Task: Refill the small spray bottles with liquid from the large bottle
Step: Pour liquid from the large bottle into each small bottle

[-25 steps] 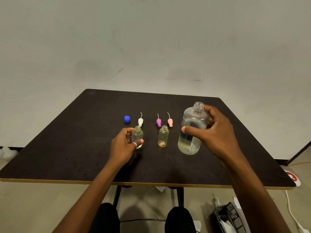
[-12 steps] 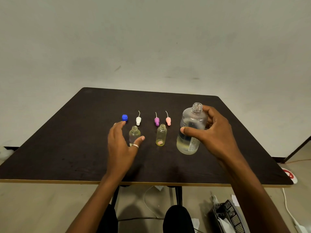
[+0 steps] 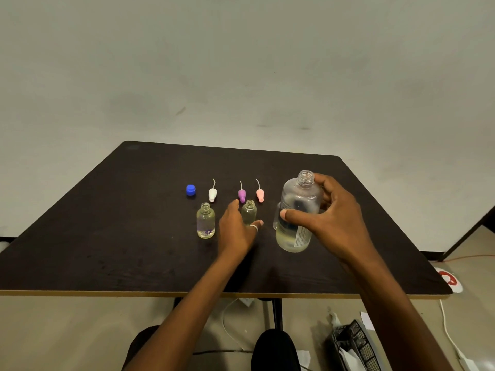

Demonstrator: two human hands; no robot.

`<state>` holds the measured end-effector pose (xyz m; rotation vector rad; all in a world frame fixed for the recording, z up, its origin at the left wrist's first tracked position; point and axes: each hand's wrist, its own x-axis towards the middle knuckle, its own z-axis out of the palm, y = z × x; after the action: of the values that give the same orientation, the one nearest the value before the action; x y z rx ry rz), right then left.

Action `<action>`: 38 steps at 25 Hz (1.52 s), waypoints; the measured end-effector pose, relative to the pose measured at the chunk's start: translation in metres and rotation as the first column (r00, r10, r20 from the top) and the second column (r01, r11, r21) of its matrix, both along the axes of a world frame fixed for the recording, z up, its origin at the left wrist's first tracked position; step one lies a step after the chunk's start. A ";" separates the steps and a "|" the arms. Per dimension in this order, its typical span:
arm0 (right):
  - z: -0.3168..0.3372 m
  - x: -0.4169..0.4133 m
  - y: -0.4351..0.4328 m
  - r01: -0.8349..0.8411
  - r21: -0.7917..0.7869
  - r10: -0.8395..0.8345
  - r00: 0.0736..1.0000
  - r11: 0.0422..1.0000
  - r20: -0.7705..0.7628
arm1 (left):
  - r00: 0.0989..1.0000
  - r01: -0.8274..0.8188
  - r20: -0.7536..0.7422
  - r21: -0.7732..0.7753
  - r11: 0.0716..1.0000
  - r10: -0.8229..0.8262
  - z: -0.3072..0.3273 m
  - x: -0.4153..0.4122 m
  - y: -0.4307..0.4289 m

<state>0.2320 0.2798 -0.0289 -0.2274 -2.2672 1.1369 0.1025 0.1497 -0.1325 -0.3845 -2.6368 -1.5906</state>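
Right hand (image 3: pixel 334 223) grips the uncapped large bottle (image 3: pixel 298 210); left hand (image 3: pixel 235 231) is spread around a small spray bottle (image 3: pixel 249 212).
The right thumb lies across the large bottle's front and the fingers curl behind its shoulder. Pale liquid sits low in it, and its base is near the dark table (image 3: pixel 107 236). The left fingers reach past the small bottle's left side, with the ringed thumb before its foot; contact cannot be told. A second small bottle (image 3: pixel 205 220) stands just left. Behind lie a blue cap (image 3: pixel 190 189) and white (image 3: pixel 212 194), purple (image 3: pixel 242 194) and pink (image 3: pixel 260 194) spray heads.
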 end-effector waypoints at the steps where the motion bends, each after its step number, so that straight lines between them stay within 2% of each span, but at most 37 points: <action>1: 0.000 0.001 -0.001 0.000 0.005 0.000 1.000 1.000 -0.001 | 1.000 -0.013 0.010 -0.007 1.000 0.013 -0.001 -0.003 0.001; 4: -0.002 0.004 -0.002 0.000 0.032 0.000 1.000 0.999 0.012 | 1.000 -0.012 0.017 0.057 0.998 0.011 -0.001 -0.002 -0.005; 8: -0.006 0.009 -0.007 -0.012 0.077 0.010 1.000 0.997 0.027 | 0.997 0.071 -0.028 0.165 0.984 -0.067 0.021 0.027 -0.030; 15: 0.005 0.012 -0.019 0.005 0.235 -0.013 0.999 0.972 0.032 | 0.987 0.140 -0.102 0.145 0.980 -0.126 0.055 0.066 -0.087; 21: -0.002 0.019 -0.032 -0.021 0.372 0.001 0.999 0.928 0.054 | 0.983 0.156 -0.118 0.156 0.975 -0.139 0.058 0.081 -0.108; 31: -0.010 0.020 -0.047 0.053 0.670 -0.104 0.994 0.740 0.035 | 0.976 0.193 -0.130 0.168 0.967 -0.172 0.058 0.080 -0.108; 38: -0.010 0.023 -0.047 0.099 0.742 -0.148 0.989 0.663 0.000 | 0.968 0.236 -0.121 0.166 0.957 -0.218 0.061 0.087 -0.108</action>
<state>0.2553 0.2329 -0.0387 -0.0784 -2.5200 0.0582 0.1893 0.0420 -0.0717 -0.7603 -2.4218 -1.8015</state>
